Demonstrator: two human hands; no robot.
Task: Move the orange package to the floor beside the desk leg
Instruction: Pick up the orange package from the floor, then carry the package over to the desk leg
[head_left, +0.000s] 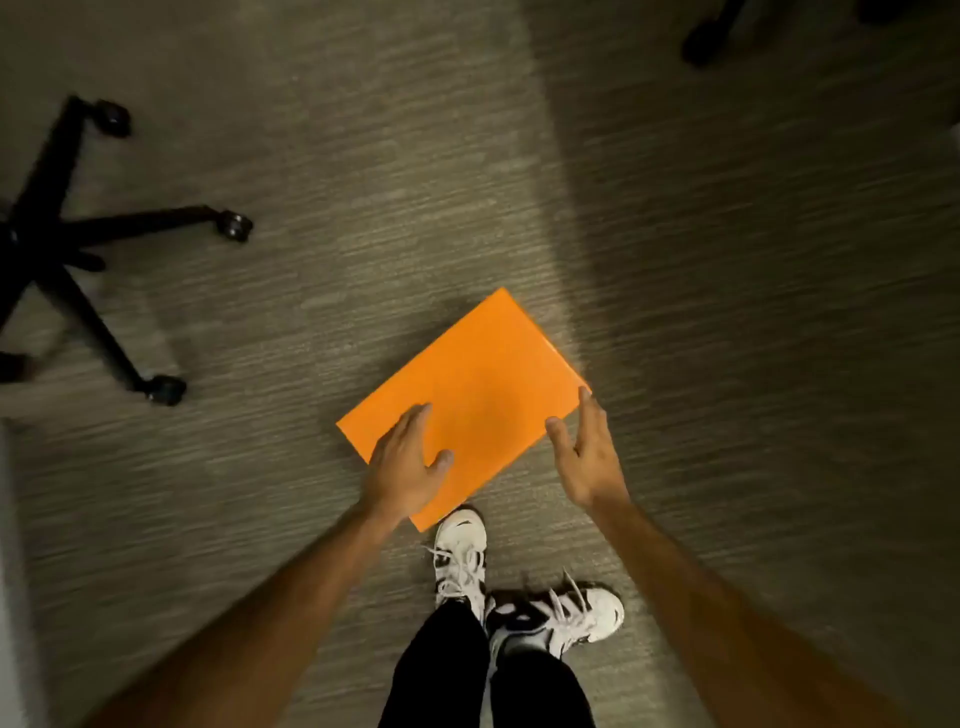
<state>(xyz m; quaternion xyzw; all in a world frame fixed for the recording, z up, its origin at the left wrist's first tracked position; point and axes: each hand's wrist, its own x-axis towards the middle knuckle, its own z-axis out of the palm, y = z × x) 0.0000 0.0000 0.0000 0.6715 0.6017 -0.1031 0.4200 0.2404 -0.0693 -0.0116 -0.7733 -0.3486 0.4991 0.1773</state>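
1. The carpet (727, 260) is grey-brown with fine streaks and fills the view; the picture is blurred.
2. The chair base (57, 244), black with castor wheels, stands well to the left of the orange package and beyond it.
3. The orange package (467, 395) is flat and rectangular, turned at an angle, over the carpet just beyond the person's shoes. Whether it rests on the carpet or is held just above it cannot be told.
4. The white shoes (462, 561), with black trouser legs above them, stand just on the near side of the orange package; its near corner overlaps the toe of the left shoe.
5. The left hand (408, 462) lies palm down on the orange package's near-left part, fingers extended and thumb spread apart.
6. The right hand (584, 452) is at the orange package's right edge, fingers straight and loosely spread, fingertips at the right corner; it does not grip.
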